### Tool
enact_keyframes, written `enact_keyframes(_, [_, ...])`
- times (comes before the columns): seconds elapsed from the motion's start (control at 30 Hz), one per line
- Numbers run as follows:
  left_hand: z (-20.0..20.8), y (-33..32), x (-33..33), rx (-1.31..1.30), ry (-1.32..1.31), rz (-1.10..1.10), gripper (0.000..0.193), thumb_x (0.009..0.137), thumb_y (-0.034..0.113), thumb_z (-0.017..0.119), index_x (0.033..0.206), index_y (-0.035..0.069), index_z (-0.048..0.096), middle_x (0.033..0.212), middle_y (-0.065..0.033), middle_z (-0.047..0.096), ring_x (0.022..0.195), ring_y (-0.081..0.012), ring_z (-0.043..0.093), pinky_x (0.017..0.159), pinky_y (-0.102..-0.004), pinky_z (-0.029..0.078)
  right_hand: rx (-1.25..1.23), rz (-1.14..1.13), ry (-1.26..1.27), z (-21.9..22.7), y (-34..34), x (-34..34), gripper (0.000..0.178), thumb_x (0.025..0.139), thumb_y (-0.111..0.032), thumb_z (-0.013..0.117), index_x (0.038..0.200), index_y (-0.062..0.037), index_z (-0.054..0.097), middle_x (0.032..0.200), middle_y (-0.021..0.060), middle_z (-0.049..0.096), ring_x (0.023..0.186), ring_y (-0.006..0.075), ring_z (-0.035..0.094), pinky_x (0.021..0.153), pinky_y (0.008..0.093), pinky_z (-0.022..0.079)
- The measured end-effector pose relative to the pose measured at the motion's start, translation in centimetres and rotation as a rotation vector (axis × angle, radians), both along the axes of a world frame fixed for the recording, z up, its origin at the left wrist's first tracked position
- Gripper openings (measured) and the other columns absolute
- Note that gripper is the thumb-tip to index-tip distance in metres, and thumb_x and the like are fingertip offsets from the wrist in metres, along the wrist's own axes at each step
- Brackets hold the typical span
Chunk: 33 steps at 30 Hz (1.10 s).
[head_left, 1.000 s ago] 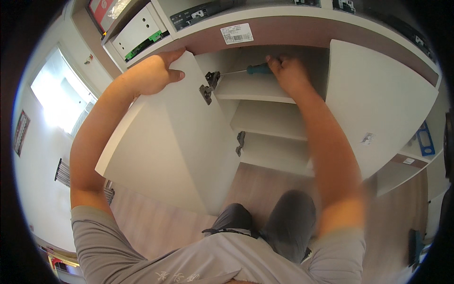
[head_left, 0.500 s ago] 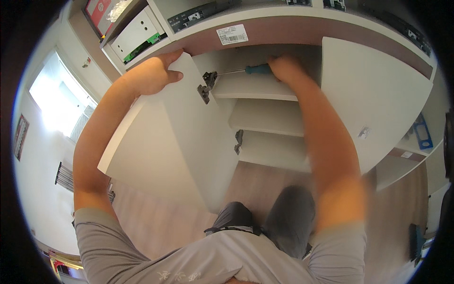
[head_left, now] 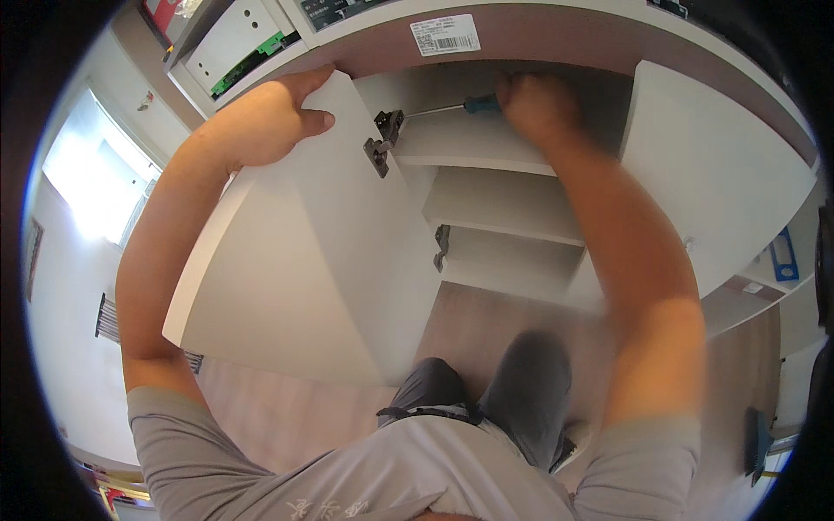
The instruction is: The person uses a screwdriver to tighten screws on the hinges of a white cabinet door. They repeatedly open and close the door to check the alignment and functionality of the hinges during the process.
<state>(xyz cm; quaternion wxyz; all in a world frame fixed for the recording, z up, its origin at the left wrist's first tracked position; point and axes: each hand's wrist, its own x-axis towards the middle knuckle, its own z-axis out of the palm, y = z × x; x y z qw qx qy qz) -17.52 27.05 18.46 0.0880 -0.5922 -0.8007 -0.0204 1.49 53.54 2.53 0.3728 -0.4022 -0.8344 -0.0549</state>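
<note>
We've got our left hand [head_left: 276, 122] clamped on the top corner of the open white door [head_left: 278, 269], and our right hand [head_left: 540, 106] wrapped round a teal-handled screwdriver [head_left: 480, 104] whose shaft runs over the top shelf [head_left: 469, 148] to the upper hinge [head_left: 383, 145], though we can't tell if the tip is seated. If we lean on it at a slant, we reckon it could skip out and scratch something. And if our left grip slackens, the door could sag or swing, pulling that hinge out of line and straining the lower hinge [head_left: 441, 247].
</note>
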Motion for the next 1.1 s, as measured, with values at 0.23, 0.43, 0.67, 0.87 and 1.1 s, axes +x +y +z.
enact_keyframes(0.23, [0.1,0.5,-0.2,0.029,0.028,-0.042,0.068,0.097,0.027,0.065,0.157,0.005,0.041,0.146,-0.0221,0.057,0.133,-0.0361,0.056,0.111,-0.0393,0.043,0.352,0.033,0.128,0.1,0.8,-0.3,0.046,0.102,-0.044,0.052,0.080,-0.0109,0.076,0.078,0.0172,0.073,0.071,0.0383,0.071,0.070,0.0469,0.060])
enact_keyframes(0.43, [0.4,0.6,0.1,0.001,0.011,-0.013,0.068,0.097,0.027,0.065,0.156,0.003,0.041,0.150,-0.0222,0.054,0.138,-0.0357,0.052,0.113,-0.0388,0.041,0.494,0.068,0.232,0.0,1.0,-0.5,0.035,0.101,-0.041,0.057,0.100,-0.0110,0.075,0.096,0.0146,0.074,0.088,0.0359,0.071,0.078,0.0474,0.058])
enact_keyframes(0.67, [0.1,0.5,-0.4,0.027,0.016,-0.034,0.068,0.097,0.027,0.065,0.156,0.004,0.041,0.150,-0.0222,0.054,0.138,-0.0360,0.053,0.114,-0.0387,0.041,0.437,0.112,0.239,0.2,0.7,-0.6,0.032,0.101,-0.037,0.058,0.115,-0.0125,0.072,0.107,0.0156,0.074,0.099,0.0362,0.070,0.093,0.0485,0.055])
enact_keyframes(0.87, [0.4,0.7,0.2,0.012,-0.035,-0.018,0.069,0.097,0.026,0.065,0.157,0.004,0.040,0.151,-0.0226,0.053,0.138,-0.0362,0.053,0.114,-0.0388,0.041,0.445,0.137,0.224,0.3,0.3,0.0,0.036,0.100,-0.041,0.059,0.116,-0.0110,0.072,0.115,0.0173,0.071,0.109,0.0365,0.066,0.098,0.0493,0.052])
enact_keyframes(1.1, [0.7,0.5,0.3,-0.018,-0.045,-0.008,0.069,0.097,0.025,0.065,0.157,0.003,0.039,0.152,-0.0224,0.052,0.140,-0.0355,0.051,0.114,-0.0387,0.041,-0.017,0.205,0.071,-0.4,-2.5,1.8,0.039,0.101,-0.040,0.062,0.121,-0.0069,0.070,0.119,0.0172,0.069,0.114,0.0383,0.064,0.102,0.0509,0.050])
